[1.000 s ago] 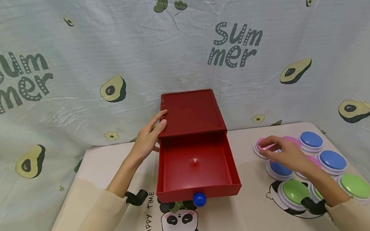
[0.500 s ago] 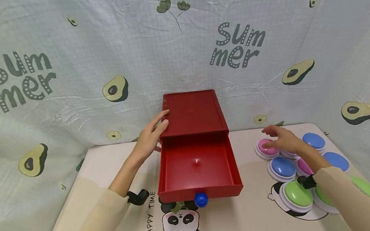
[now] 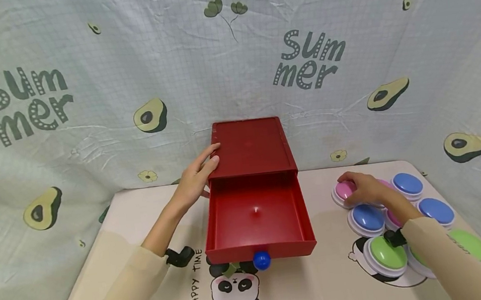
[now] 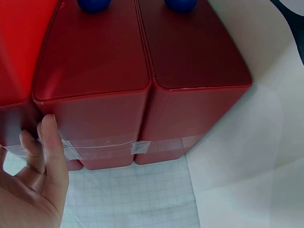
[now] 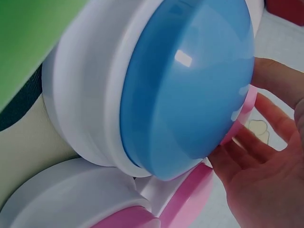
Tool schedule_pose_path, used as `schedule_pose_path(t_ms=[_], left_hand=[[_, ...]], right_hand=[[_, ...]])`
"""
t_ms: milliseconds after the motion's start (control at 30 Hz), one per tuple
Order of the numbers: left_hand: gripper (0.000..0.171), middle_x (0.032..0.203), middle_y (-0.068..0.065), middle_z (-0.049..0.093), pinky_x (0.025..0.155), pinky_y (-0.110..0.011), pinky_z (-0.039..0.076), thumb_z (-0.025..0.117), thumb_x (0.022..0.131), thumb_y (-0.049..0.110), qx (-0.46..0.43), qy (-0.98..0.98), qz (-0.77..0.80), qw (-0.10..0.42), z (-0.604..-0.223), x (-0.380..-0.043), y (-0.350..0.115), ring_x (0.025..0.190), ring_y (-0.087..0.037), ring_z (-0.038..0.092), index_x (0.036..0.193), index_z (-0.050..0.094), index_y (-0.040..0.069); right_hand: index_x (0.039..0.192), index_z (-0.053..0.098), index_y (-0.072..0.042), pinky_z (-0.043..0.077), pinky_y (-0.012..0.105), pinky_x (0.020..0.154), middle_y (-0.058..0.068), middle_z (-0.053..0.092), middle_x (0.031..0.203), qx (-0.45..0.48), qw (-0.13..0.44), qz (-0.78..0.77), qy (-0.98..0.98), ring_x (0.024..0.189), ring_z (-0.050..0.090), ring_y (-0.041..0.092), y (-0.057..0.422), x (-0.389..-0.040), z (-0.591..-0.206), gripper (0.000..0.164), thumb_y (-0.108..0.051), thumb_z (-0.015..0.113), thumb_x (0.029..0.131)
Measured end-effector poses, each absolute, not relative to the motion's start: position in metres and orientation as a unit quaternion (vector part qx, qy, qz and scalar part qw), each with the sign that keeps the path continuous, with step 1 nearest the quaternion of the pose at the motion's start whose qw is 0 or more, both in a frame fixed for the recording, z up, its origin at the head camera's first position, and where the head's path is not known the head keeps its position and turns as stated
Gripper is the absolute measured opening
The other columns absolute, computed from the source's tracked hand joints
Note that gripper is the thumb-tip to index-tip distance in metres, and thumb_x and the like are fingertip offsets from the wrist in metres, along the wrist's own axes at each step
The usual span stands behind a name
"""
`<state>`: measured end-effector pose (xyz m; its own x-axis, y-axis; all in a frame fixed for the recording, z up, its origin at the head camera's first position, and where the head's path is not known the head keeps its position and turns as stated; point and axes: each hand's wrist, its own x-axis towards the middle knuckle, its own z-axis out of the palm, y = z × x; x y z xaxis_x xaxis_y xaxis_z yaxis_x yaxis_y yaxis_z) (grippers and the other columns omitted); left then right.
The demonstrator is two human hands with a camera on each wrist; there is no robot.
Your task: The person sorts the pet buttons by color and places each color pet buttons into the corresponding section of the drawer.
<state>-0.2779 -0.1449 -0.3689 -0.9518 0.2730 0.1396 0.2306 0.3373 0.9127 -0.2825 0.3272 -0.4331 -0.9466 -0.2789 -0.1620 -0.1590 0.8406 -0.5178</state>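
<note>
A red drawer cabinet (image 3: pixel 249 146) stands at the middle of the table, its top drawer (image 3: pixel 256 223) pulled out, with a blue knob (image 3: pixel 261 261) on the front. My left hand (image 3: pixel 192 180) rests against the cabinet's left side, fingers fairly straight, thumb on the top edge; the left wrist view shows those fingers (image 4: pixel 52 152) on the red side wall. At the right, my right hand (image 3: pixel 364 189) spans a pink push button (image 3: pixel 343 190) with a white base, thumb on the near side and fingers on the far side. A blue push button (image 5: pixel 194 85) partly hides this grip in the right wrist view.
Beside the right hand are several more push buttons: a blue one (image 3: pixel 408 183) at the back, a second blue one (image 3: pixel 436 211) and a green one (image 3: pixel 388 253) nearer. A patterned cloth (image 3: pixel 235 70) hangs behind the table. Clear tape (image 4: pixel 140 146) wraps the cabinet.
My right hand moved back and up off the buttons, then came down around the pink push button at the far left of the group. The left hand stayed on the cabinet.
</note>
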Motion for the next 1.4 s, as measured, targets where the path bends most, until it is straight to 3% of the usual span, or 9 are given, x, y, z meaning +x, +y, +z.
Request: schedule_pose_path(t_ms=[267,567,933,1200,1400], left_hand=[[0.049,0.144,-0.014,0.060,0.066,-0.050,0.063,0.046,0.106,0.054,0.153,0.816,0.557,0.018,-0.369,-0.278,-0.145,0.105,-0.036,0.069,0.154,0.039,0.050],[0.049,0.144,-0.014,0.060,0.065,-0.048,0.063,0.046,0.106,0.054,0.153,0.813,0.561,0.022,-0.370,-0.278,-0.143,0.106,-0.037,0.068,0.154,0.039,0.050],[0.051,0.142,-0.015,0.061,0.065,-0.050,0.063,0.047,0.106,0.055,0.151,0.811,0.565,0.022,-0.370,-0.277,-0.145,0.107,-0.035,0.068,0.155,0.039,0.049],[0.049,0.145,-0.014,0.059,0.063,-0.047,0.063,0.047,0.106,0.053,0.149,0.812,0.563,0.020,-0.370,-0.279,-0.145,0.109,-0.036,0.067,0.154,0.039,0.050],[0.049,0.146,-0.014,0.059,0.064,-0.047,0.064,0.046,0.106,0.052,0.151,0.812,0.564,0.022,-0.370,-0.279,-0.144,0.109,-0.038,0.068,0.154,0.039,0.051]], right_hand=[[0.140,0.054,-0.003,0.053,0.059,0.099,0.025,0.061,0.131,-0.111,0.113,-0.253,0.955,0.117,0.057,0.042,0.328,-0.283,-0.435,0.067,-0.017,0.083,0.081],[0.138,0.058,0.001,0.049,0.064,0.102,0.028,0.063,0.131,-0.137,0.036,-0.236,0.961,0.117,0.059,0.044,0.331,-0.282,-0.418,0.063,-0.018,0.083,0.084],[0.142,0.057,-0.004,0.060,0.057,0.091,0.024,0.060,0.138,-0.198,-0.034,-0.246,0.948,0.121,0.058,0.043,0.304,-0.257,-0.348,0.068,-0.018,0.086,0.082],[0.136,0.064,-0.015,0.061,0.039,0.082,0.008,0.066,0.130,-0.284,-0.091,-0.235,0.925,0.115,0.061,0.025,0.262,-0.233,-0.290,0.066,-0.015,0.089,0.076],[0.135,0.066,-0.024,0.061,0.039,0.083,0.001,0.065,0.134,-0.342,-0.072,-0.219,0.911,0.118,0.060,0.021,0.219,-0.214,-0.259,0.063,-0.019,0.088,0.076]])
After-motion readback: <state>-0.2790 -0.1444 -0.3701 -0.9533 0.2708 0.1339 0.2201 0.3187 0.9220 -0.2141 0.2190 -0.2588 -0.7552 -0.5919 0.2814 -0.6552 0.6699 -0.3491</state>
